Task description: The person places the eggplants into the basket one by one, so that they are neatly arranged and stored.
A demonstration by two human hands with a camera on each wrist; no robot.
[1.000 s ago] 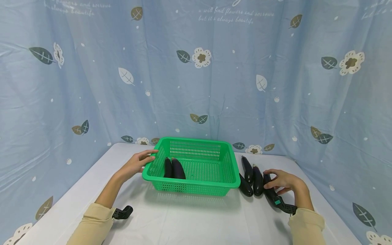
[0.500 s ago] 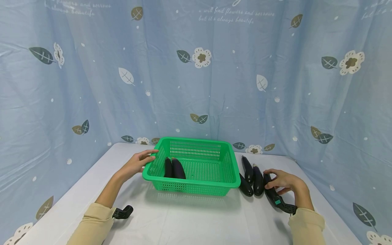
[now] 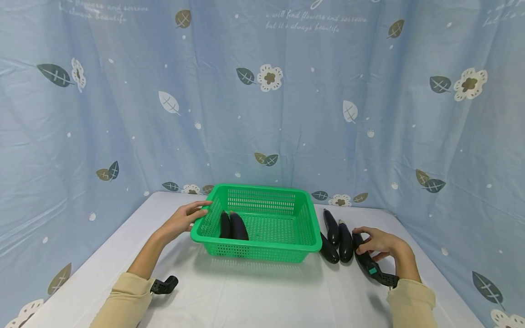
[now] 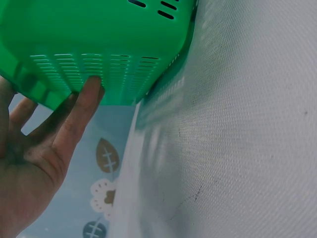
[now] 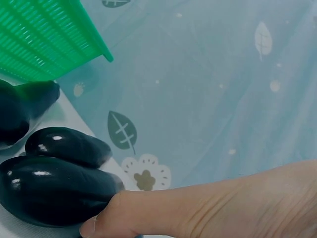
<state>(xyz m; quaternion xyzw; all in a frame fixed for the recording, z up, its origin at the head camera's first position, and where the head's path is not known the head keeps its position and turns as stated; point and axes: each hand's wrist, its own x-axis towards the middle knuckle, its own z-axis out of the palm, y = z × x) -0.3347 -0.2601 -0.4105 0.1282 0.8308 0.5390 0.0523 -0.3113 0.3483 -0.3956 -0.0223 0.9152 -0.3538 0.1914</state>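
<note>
My left hand (image 3: 184, 217) holds the left rim of a green plastic basket (image 3: 262, 246). In the left wrist view, fingers (image 4: 81, 116) lie against the basket's outer wall beneath the rim. Two dark eggplants (image 3: 239, 226) lie side by side at the basket's left end. Over to the right, my right hand (image 3: 379, 241) holds the rightmost eggplant (image 3: 361, 253) between thumb and fingers, down on the table. The right wrist view shows the thumb beside a neighbouring eggplant (image 5: 54, 191); the held one is mostly out of sight there.
Several more eggplants (image 3: 346, 241) lie between the basket and my right hand, one (image 3: 329, 249) close against the basket's right end. All stand on a white-covered table (image 3: 262, 296). A blue patterned curtain (image 3: 262, 114) hangs behind and at both sides.
</note>
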